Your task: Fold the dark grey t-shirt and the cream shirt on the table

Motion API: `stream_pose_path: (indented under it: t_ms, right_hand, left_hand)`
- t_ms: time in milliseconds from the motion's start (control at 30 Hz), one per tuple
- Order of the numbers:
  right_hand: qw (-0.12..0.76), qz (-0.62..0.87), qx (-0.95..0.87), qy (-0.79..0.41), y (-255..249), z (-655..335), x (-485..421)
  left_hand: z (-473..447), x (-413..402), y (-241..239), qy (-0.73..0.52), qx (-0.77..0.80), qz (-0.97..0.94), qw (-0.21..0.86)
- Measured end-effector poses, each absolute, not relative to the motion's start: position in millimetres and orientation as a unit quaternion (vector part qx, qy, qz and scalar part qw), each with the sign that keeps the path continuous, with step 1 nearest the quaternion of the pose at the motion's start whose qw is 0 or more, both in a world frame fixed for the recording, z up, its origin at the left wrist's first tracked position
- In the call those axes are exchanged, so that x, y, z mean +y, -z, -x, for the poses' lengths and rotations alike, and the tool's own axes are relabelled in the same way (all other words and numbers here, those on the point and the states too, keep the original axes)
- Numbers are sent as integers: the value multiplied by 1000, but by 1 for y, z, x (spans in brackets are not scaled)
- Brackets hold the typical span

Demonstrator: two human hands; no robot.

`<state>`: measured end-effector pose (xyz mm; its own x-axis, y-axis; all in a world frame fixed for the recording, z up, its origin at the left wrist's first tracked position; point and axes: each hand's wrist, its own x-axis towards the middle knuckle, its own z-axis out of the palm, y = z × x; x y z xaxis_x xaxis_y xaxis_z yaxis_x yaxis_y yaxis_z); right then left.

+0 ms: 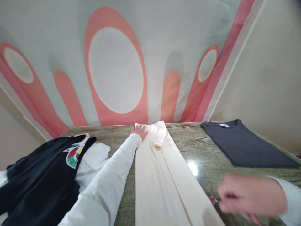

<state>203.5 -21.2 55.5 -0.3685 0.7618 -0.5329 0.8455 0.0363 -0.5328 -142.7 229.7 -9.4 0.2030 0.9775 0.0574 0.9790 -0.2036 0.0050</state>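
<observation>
A cream long garment (154, 175) lies lengthwise on the table, folded narrow, with its collar end at the far edge. My left hand (140, 131) rests on the far left corner of this garment, palm down with fingers spread out. At the lower right my right hand (251, 196) is over the table, to the right of the garment and apart from it. Its fingers look curled but are smeared by motion, so I cannot make out whether anything is in them.
A folded dark grey T-shirt (249, 144) lies at the right on the wood-patterned table (119, 136). On the left is a loose pile with a black garment (51, 169) and a white one (94, 157). A patterned wall panel (155, 47) stands behind the far edge.
</observation>
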Motion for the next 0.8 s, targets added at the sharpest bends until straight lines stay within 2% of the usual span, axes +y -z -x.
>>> stream_pose_path:
  t_ms: [33, 67, 133, 233, 333, 600, 800]
  right_hand:
    - [45, -508, 732, 453, -69, -196, 6]
    - [12, -482, 755, 444, -78, -186, 35]
    - [-61, -471, 800, 366, -81, -164, 96]
    - [-171, -540, 791, 233, -61, -125, 175]
    - [-206, -576, 766, 197, -34, -93, 225]
    - [-235, -606, 739, 175, 10, -74, 253]
    - [-387, -498, 739, 237, 18, -83, 253]
  left_hand:
    - [141, 227, 10, 20, -636, 771, 10]
    - [139, 224, 12, 15, -638, 770, 7]
    - [139, 216, 16, 9, -638, 770, 8]
    - [143, 204, 24, 24, -631, 775, 21]
    - [146, 197, 30, 51, -625, 778, 37]
    - [147, 195, 32, 83, -626, 774, 35]
    - [147, 192, 30, 98, -636, 765, 21]
